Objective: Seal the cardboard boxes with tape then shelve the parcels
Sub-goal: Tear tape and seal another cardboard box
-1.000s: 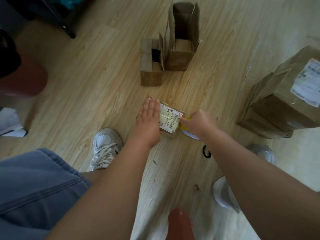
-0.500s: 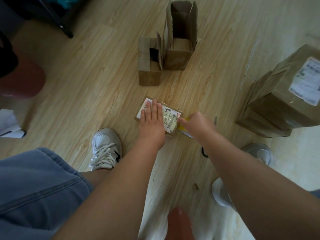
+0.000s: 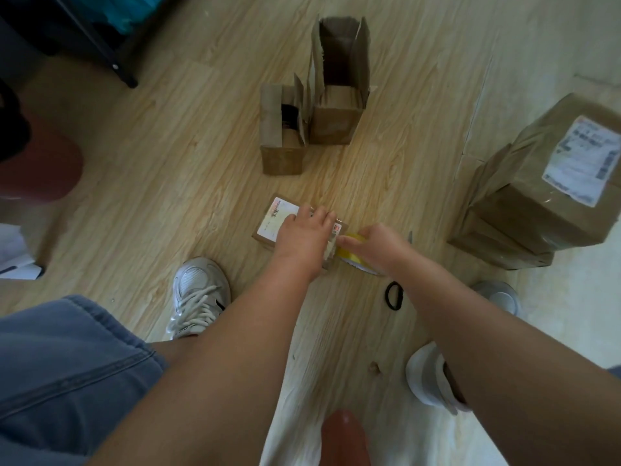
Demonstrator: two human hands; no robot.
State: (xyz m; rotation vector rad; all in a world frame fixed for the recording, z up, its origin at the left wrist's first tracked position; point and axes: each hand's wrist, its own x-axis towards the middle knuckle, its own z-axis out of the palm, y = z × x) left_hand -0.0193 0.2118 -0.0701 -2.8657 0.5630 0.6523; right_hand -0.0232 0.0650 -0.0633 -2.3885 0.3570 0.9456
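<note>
Well right of the small labelled box [image 3: 276,220] sit the stacked parcels [image 3: 537,210], and beyond it stand two open boxes [image 3: 332,124], unsealed. The box lies on the floor, long axis toward your right hand [image 3: 381,247]. Your left hand [image 3: 302,238] presses it flat-fingered. The right grips the tape roll [image 3: 351,256] at its right end, with scissors [image 3: 394,295] near.
</note>
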